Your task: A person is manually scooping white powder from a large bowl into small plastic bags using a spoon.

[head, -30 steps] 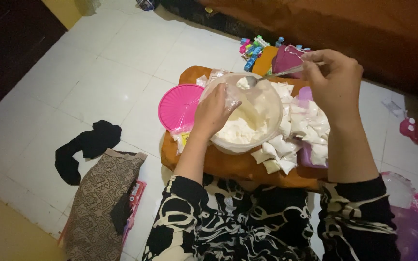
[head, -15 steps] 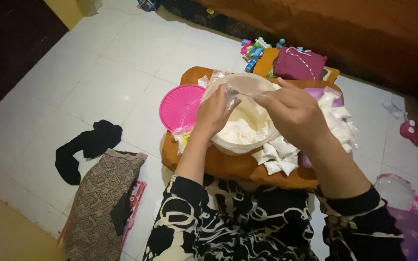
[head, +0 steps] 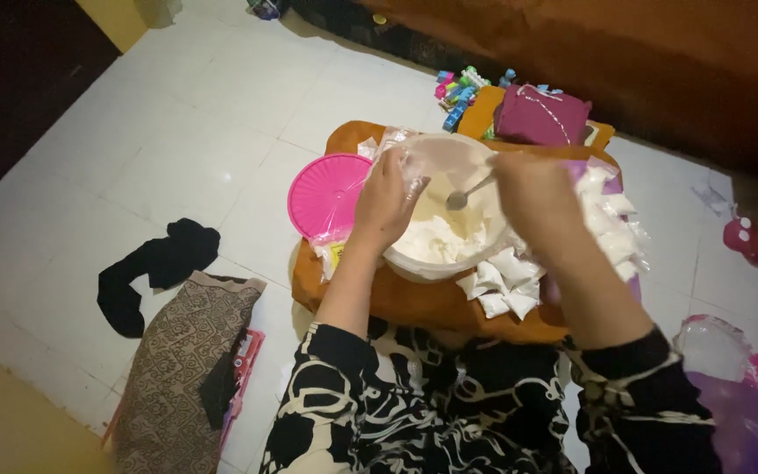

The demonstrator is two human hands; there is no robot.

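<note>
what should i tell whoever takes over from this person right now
Left hand: holds a small clear bag open over the bowl.
Right hand: holds a spoon over the white powder in the bowl.
Filled white packets lie piled on the orange tray to the right of the bowl; the pink lid lies to its left.
Done: many packets filled.
Left: powder remains in the bowl; the held bag looks unfilled.

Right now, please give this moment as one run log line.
left hand: holds clear bag | right hand: spoon over bowl | white powder inside
</note>
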